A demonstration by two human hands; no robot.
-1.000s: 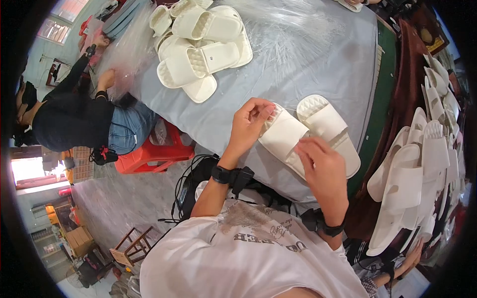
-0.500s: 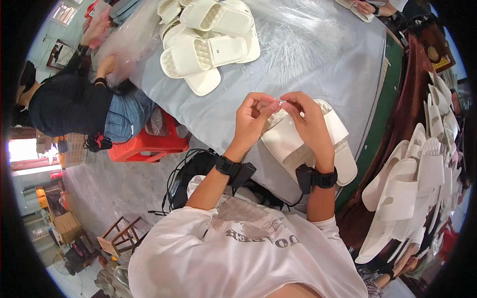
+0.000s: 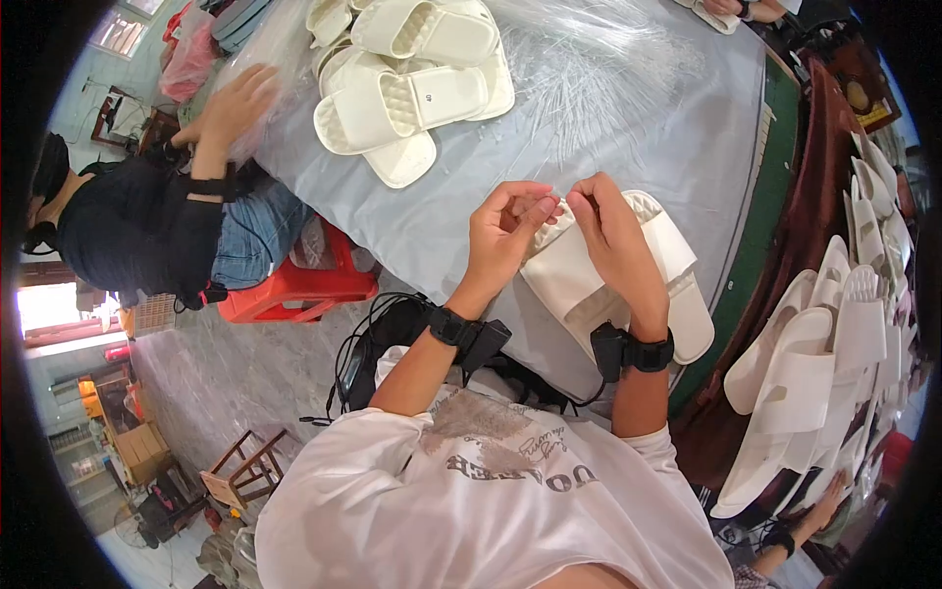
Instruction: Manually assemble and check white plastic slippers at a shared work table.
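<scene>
My left hand and my right hand are raised with their fingertips nearly meeting. Thumb and fingers are pinched on each, and whatever small thing they hold is too tiny to make out. Under them on the table lies a pair of cream slippers, one slipper to the left and the other slipper partly covered by my right hand. Beyond my hands are loose clear plastic strands. A pile of cream slippers lies to their left.
The grey-covered table has a green edge at right. White slippers hang or stand in rows past it. At left a co-worker sits on a red stool by clear plastic. Black cables lie near my waist.
My fingertips have drawn slightly apart, with the right hand shifting a little to the right. The co-worker's hand at left has risen into view, off the clear plastic.
</scene>
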